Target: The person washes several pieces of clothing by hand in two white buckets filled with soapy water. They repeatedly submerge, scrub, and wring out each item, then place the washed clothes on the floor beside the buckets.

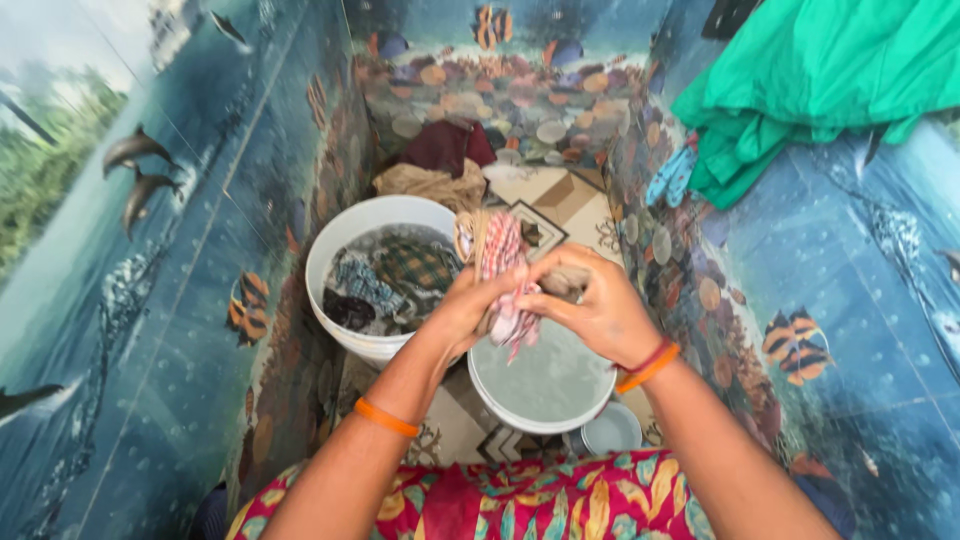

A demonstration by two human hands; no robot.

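Nearest the camera, a lap in red floral fabric [520,500] is filling the bottom edge, and two bare forearms are reaching forward from it, each wearing an orange band at the wrist. The left hand [462,312] and the right hand [598,312] are meeting over a small white bucket [545,385] of cloudy water, with a small grey cup [612,430] sitting just beside it on the patterned floor [560,200]. Both hands are gripping a red-and-white checked cloth [503,280]: the fingers of each hand are curling tight around it, pinching the bunched fabric between them, while its wet end is hanging down above the small bucket's water. To the left, a larger white bucket [335,250] is holding soaking checked and dark clothes in water. Behind it, a tan cloth [430,185] and a maroon cloth [445,145] are lying heaped on the floor. A green garment [810,80] is hanging over the tiled wall at upper right.
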